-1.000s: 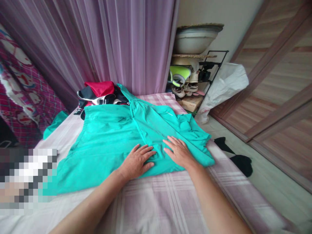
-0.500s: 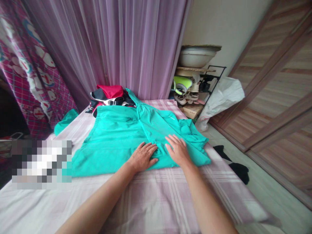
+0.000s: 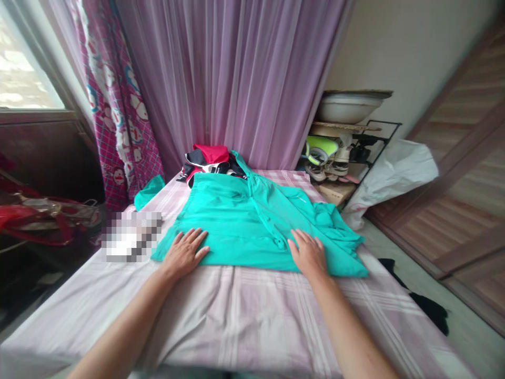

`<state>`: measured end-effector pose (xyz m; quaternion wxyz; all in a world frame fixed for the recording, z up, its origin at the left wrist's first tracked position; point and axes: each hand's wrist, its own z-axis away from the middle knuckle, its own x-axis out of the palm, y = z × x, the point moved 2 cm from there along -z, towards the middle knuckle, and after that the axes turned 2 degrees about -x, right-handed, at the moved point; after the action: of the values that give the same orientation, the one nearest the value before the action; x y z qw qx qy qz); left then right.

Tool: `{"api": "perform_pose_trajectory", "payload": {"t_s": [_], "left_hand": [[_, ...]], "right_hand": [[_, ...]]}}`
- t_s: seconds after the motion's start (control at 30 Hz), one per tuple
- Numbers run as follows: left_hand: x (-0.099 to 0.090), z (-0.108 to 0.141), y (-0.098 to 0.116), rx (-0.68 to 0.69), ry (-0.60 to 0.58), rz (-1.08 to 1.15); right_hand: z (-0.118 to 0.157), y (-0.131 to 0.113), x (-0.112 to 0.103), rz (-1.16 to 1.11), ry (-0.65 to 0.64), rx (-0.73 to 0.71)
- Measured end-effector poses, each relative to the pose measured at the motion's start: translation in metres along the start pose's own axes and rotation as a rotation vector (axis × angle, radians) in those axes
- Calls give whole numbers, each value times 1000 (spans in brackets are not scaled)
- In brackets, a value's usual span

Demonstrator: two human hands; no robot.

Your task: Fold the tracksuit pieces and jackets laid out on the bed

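Observation:
A teal jacket (image 3: 224, 216) lies spread on a bed covered with a pink and white plaid sheet (image 3: 236, 316). My left hand (image 3: 183, 253) rests flat on the jacket's near left corner, fingers stretched out. On the near right part, my right hand (image 3: 310, 252) also lies flat, close to the diagonal front edge. Neither hand grips the cloth. One sleeve reaches up toward the far side, and the right side of the jacket is bunched in folds.
Dark and red clothes (image 3: 213, 158) are heaped at the far edge by purple curtains (image 3: 236, 79). Another teal cloth (image 3: 150, 192) hangs at the left edge, near a blurred-out item (image 3: 130, 237). On the right stand a shoe rack (image 3: 339, 158), a white bag (image 3: 398, 168) and a wooden wardrobe (image 3: 445, 210).
My left hand has slid left across the jacket from its middle to the left corner. My right hand stays on the right part. The view has turned left.

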<state>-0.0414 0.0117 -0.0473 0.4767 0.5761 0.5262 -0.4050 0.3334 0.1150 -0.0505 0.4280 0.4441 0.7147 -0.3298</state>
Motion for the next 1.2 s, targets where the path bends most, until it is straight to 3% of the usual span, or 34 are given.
{"api": "perform_pose_trajectory", "payload": {"t_s": [0.07, 0.2, 0.3, 0.47, 0.63, 0.8, 1.2], "left_hand": [[-3, 6, -8, -41, 7, -11], [-7, 7, -4, -83, -19, -19], [-9, 7, 2, -89, -24, -14], [-13, 17, -3, -89, 43, 23], [-15, 34, -30, -135, 92, 49], [-12, 39, -50, -197, 122, 77], [-15, 39, -52, -108, 115, 81]], "right_hand": [[4, -16, -1, -11, -23, 8], [12, -42, 0, 9, -238, 35], [16, -47, -2, 21, -238, 38], [20, -32, 2, -66, -35, -34], [31, 5, 10, -121, 64, -55], [37, 27, 13, -117, 65, -13], [37, 23, 1, -104, 5, -102]]}}
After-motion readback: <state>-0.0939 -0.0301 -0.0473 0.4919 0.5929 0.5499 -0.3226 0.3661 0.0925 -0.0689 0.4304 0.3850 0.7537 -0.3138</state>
